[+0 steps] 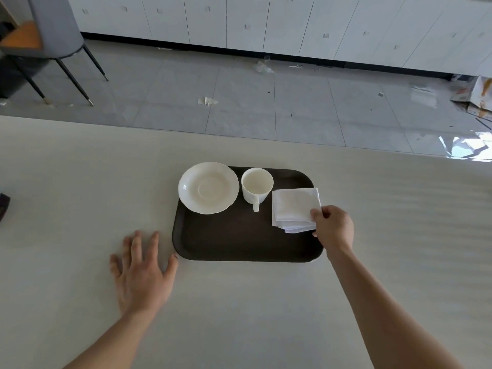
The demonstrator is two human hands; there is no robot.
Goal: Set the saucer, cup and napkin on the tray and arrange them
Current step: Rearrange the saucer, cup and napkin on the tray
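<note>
Two bare arms reach over a pale counter (pixel 80 182) to a tray set with tea things.

Left hand (pixel 142 272) lies flat on the counter with its fingers spread wide, grip apart and holding nothing, its thumb touching the near left corner of the dark brown plastic tray (pixel 239 241). Right hand (pixel 334 230) has its grip pinched together on the near right corner of the folded white cloth napkin (pixel 294 207), which lies on the right side of the tray and sticks out a little past the tray's right edge. Round white saucer (pixel 208 187) sits at the far left corner, hanging over the rim. White cup (pixel 257 187) stands upright between saucer and napkin, just beside both, its handle pointing near.
</note>
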